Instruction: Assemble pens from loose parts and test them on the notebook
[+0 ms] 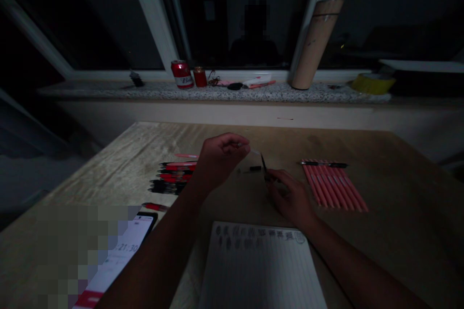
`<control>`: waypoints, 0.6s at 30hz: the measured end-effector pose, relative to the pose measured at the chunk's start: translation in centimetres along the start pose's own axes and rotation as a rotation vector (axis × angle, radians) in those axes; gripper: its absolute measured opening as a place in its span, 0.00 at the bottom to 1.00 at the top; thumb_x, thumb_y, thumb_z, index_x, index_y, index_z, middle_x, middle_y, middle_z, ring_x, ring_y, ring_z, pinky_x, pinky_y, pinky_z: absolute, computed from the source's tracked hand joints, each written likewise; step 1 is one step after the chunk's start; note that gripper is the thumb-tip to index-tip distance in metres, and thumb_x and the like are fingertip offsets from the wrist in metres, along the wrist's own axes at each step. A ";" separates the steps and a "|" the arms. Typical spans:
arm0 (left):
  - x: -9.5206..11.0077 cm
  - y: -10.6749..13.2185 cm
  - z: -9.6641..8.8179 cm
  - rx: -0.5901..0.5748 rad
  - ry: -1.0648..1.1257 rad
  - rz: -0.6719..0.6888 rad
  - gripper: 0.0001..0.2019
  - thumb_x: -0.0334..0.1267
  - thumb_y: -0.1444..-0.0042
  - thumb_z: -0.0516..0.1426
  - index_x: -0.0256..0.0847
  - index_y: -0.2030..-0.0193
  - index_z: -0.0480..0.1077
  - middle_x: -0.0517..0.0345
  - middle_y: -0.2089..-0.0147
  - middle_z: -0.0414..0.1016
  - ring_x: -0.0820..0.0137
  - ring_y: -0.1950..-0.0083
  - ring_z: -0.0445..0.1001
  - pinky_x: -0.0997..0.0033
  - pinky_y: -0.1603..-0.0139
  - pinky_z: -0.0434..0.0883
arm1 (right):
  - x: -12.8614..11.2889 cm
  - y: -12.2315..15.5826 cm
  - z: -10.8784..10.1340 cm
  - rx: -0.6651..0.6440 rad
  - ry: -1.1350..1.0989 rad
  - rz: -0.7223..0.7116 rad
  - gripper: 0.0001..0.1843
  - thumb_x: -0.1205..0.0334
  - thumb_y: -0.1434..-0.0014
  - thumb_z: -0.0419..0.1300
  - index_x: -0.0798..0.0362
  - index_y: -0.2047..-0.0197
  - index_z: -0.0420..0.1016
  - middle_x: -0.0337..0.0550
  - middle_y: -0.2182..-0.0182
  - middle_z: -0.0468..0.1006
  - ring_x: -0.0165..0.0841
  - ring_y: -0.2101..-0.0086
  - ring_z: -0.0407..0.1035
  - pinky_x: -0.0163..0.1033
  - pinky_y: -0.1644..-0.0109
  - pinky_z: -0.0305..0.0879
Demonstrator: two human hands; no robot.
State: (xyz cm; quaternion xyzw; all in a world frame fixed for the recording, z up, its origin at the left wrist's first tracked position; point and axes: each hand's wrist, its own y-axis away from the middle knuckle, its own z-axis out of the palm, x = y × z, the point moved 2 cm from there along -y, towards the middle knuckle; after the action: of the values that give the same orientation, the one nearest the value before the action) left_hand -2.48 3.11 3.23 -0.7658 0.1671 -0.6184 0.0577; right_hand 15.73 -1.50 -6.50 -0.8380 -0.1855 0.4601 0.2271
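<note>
My left hand [225, 160] is closed in a pinch on a thin pale pen refill [255, 151], whose free end points right. Just below and to the right, my right hand [290, 194] grips a dark pen barrel [264, 165] that stands nearly upright. The refill's end is close to the barrel's top; whether they touch I cannot tell. A short black pen part [255, 168] lies on the table between the hands, with a small thin piece beside it.
Red and black pens [170, 177] lie left, partly behind my left arm. A row of pink pens [335, 186] with a black pen [324, 164] across it lies right. In front are a lined notebook [263, 270] and a phone [119, 251]. A can [181, 75] and flask [316, 46] stand on the sill.
</note>
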 end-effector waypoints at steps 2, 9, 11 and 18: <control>0.1 0.0 -0.1 0.012 0.003 -0.003 0.09 0.38 0.53 0.60 0.35 0.66 0.72 0.61 0.77 0.71 0.80 0.79 0.65 0.81 0.79 0.62 | 0.0 0.0 0.0 0.002 0.004 0.001 0.16 0.67 0.44 0.53 0.50 0.52 0.70 0.45 0.63 0.75 0.34 0.62 0.69 0.41 0.58 0.66; -0.1 -0.1 -0.3 -0.013 -0.025 -0.012 0.09 0.38 0.53 0.60 0.35 0.66 0.72 0.61 0.77 0.70 0.80 0.79 0.64 0.82 0.80 0.61 | 0.1 0.0 0.1 0.002 0.008 -0.001 0.15 0.67 0.43 0.53 0.50 0.52 0.70 0.45 0.63 0.75 0.34 0.62 0.69 0.41 0.58 0.67; -0.2 -0.1 -0.3 -0.036 -0.064 -0.006 0.09 0.39 0.52 0.59 0.35 0.66 0.72 0.61 0.78 0.70 0.80 0.79 0.64 0.82 0.81 0.60 | 0.1 0.0 0.0 0.000 0.008 0.004 0.16 0.66 0.43 0.53 0.49 0.52 0.70 0.45 0.62 0.76 0.35 0.61 0.70 0.41 0.58 0.67; -0.6 0.1 0.2 -0.172 -0.136 -0.008 0.09 0.40 0.51 0.58 0.36 0.67 0.73 0.59 0.75 0.73 0.78 0.77 0.67 0.81 0.79 0.63 | -0.1 0.1 0.0 -0.045 0.024 -0.028 0.17 0.68 0.44 0.54 0.49 0.51 0.70 0.46 0.61 0.75 0.37 0.60 0.69 0.43 0.56 0.66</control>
State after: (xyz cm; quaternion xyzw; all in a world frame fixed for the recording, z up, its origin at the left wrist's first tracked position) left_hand -2.39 3.14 2.61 -0.8088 0.2124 -0.5484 0.0006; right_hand 15.69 -1.63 -6.53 -0.8457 -0.2046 0.4425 0.2168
